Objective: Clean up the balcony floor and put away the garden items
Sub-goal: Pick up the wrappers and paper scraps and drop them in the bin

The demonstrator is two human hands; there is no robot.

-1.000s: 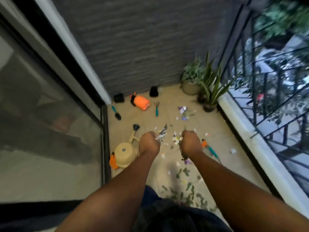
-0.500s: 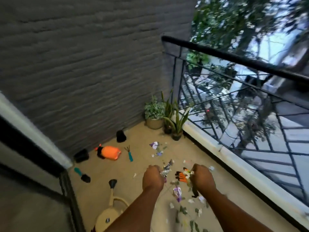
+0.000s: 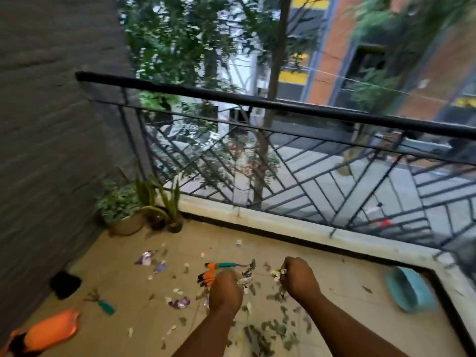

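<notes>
My left hand (image 3: 225, 289) is fisted round crumpled foil wrappers (image 3: 246, 274) that stick out above it. My right hand (image 3: 298, 279) grips a wad of paper scraps and leaves (image 3: 277, 273). Both hands hover over the beige balcony floor (image 3: 347, 287). Wrappers (image 3: 180, 302), paper bits and dry leaves (image 3: 270, 328) litter the floor below them. An orange-and-black garden glove (image 3: 207, 275) and a teal-handled hand rake (image 3: 226, 264) lie just beyond my left hand.
Potted plants (image 3: 123, 212) stand in the far left corner by the grey wall. A black pot (image 3: 65, 284), a small teal tool (image 3: 105, 306) and an orange sprayer (image 3: 49, 332) lie at left. A blue tub (image 3: 409, 292) lies at right near the black railing (image 3: 283, 105).
The view has swung up and to the right, bringing the railing and street into sight. The watering can has left the view. Both hands still grip the litter.
</notes>
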